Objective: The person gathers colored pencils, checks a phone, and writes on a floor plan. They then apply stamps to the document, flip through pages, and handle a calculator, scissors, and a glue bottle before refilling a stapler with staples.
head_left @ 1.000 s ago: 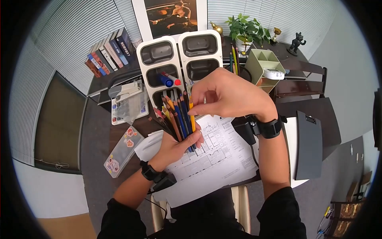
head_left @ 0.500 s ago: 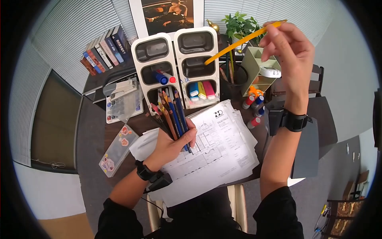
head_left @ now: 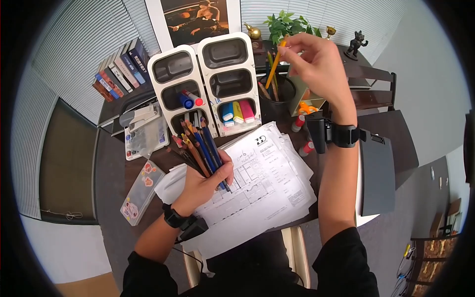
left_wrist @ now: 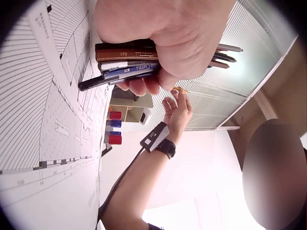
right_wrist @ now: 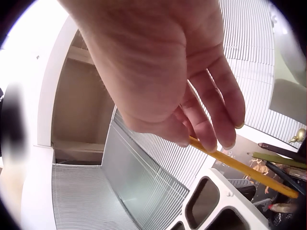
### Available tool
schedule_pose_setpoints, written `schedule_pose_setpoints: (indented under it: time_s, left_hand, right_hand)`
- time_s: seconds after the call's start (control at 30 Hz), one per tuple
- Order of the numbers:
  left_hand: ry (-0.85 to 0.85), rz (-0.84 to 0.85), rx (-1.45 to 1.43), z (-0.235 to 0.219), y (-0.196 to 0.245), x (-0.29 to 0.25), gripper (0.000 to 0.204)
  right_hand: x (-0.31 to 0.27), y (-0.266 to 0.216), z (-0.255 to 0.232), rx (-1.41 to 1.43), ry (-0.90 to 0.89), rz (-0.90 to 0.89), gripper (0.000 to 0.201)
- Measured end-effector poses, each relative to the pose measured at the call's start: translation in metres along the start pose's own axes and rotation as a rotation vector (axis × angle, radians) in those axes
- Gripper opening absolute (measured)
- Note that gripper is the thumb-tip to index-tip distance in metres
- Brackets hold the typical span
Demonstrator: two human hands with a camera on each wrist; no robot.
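My left hand [head_left: 205,185] grips a bundle of coloured pencils [head_left: 198,148] over the papers; in the left wrist view the hand [left_wrist: 163,38] is closed round the pencils [left_wrist: 129,57]. Up at the right, my right hand [head_left: 319,64] pinches a yellow pencil [head_left: 276,64] near its upper end. The pencil slants down over the black pen cup [head_left: 282,99], where several pencils stand. In the right wrist view the right hand [right_wrist: 163,72] has thumb and fingertips on the yellow pencil [right_wrist: 249,172], whose far end is beside the cup's pencils [right_wrist: 283,158].
A white organizer [head_left: 208,81] holding markers and highlighters stands left of the cup. Behind my right hand are a green holder [head_left: 309,99] and a plant [head_left: 287,27]. Glue sticks [head_left: 307,148] stand beside the papers [head_left: 267,178]. A sticker-covered case [head_left: 143,190] lies at the left.
The yellow pencil came out of the left hand's bundle in my right hand, went up and right, then turned steeper and moved over the cup. My left hand still grips the other pencils.
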State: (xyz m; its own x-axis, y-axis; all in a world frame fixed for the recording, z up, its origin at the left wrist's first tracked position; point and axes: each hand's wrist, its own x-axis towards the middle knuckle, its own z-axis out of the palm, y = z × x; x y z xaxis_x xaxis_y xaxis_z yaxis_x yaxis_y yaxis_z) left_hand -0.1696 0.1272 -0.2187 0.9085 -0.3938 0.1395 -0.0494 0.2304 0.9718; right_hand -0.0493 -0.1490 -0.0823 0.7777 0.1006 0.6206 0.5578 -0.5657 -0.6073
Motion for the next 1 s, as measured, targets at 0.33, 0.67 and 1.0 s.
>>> schedule_pose_setpoints:
  time_s: [0.33, 0.67, 1.0]
  left_hand:
    - [-0.002, 0.002, 0.003, 0.001, 0.003, 0.0, 0.018]
    - [0.0, 0.034, -0.03, -0.001, -0.001, 0.0, 0.015]
    - [0.023, 0.049, -0.051, 0.001, 0.003, 0.0, 0.01]
  right_hand:
    - [-0.002, -0.012, 0.004, -0.037, -0.013, 0.006, 0.024]
    - [-0.01, -0.039, 0.005, 0.17, -0.253, 0.031, 0.016]
    - [-0.026, -0.079, 0.043, 0.199, -0.684, -0.254, 0.019]
